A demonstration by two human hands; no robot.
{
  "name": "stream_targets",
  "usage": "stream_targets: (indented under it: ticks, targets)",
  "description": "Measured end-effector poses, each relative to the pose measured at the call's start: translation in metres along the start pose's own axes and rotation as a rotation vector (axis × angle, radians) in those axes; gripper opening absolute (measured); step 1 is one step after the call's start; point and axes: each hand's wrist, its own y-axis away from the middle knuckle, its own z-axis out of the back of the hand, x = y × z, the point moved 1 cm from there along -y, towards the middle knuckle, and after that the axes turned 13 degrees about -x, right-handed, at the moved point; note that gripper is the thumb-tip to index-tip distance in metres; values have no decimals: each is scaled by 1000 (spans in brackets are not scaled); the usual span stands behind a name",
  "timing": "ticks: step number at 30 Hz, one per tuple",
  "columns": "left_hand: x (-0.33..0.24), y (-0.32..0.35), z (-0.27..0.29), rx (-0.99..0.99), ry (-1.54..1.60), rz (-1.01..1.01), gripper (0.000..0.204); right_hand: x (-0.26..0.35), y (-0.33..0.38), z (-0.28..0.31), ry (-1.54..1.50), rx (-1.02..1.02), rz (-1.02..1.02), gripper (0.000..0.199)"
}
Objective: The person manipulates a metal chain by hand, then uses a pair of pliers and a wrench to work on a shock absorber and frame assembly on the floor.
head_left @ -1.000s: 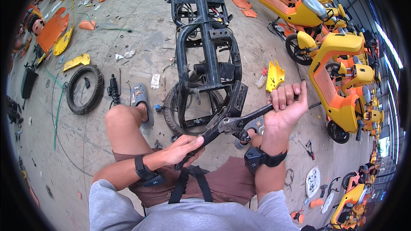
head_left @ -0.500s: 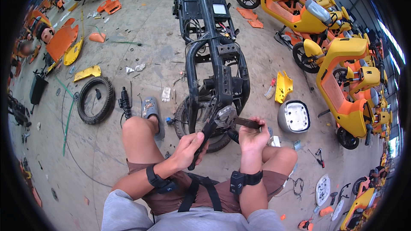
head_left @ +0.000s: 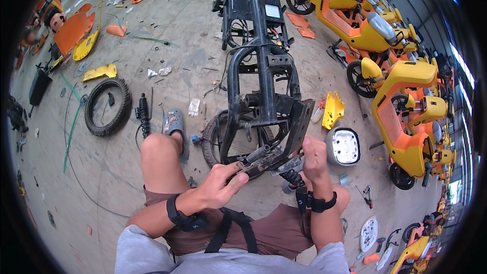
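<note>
At the far left, orange and yellow plastic body panels [head_left: 76, 33] lay scattered on the concrete floor [head_left: 167, 25], smooth and glossy against its grey, dusty, scuffed surface. Nearer in lay a loose black rubber tyre [head_left: 106, 106], ribbed along its tread, and just right of it a short black shock absorber [head_left: 143, 115] with a coiled spring. A grey slipper [head_left: 173, 123] sat on the person's left foot, beside the bare knee.

The left hand [head_left: 220, 185] was closed around the lower end of a bare black scooter frame [head_left: 261, 78] — welded steel tube, matte and grimy, running away from the person up the middle of the view. The fingers wrapped a bracket [head_left: 264, 161] at the frame's near end, where a small silver coil spring [head_left: 257, 153] showed just above the knuckles. A black band circled that wrist.

The right hand [head_left: 314, 160] was clenched on a dark tool or part at the same bracket; what exactly it gripped could not be told. A black wheel [head_left: 215, 139] lay under the frame.

Further right a yellow plastic fragment [head_left: 332, 110] and a rounded grey housing with a white face [head_left: 344, 147] rested on the floor. Along the right edge stood rows of yellow-and-orange scooters [head_left: 401, 96] — a large workshop hall, daylight entering at the upper right.
</note>
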Motion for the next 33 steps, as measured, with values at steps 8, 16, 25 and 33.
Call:
stream_targets:
  ticks: [8,16,25,33]
  targets:
    - [-3,-3,-9,-46,2,59,54,-27,46,-42,-193,-232,-334,46]
    - [-4,-6,-13,-80,-32,174,46,-12,84,-82,-688,-127,-803,41]
    - [-12,-7,-18,14,64,197,45,26,111,-102,-887,-280,-1115,45]
    - [-7,-4,-19,-36,166,167,59,40,110,-106,-825,-393,-955,40]
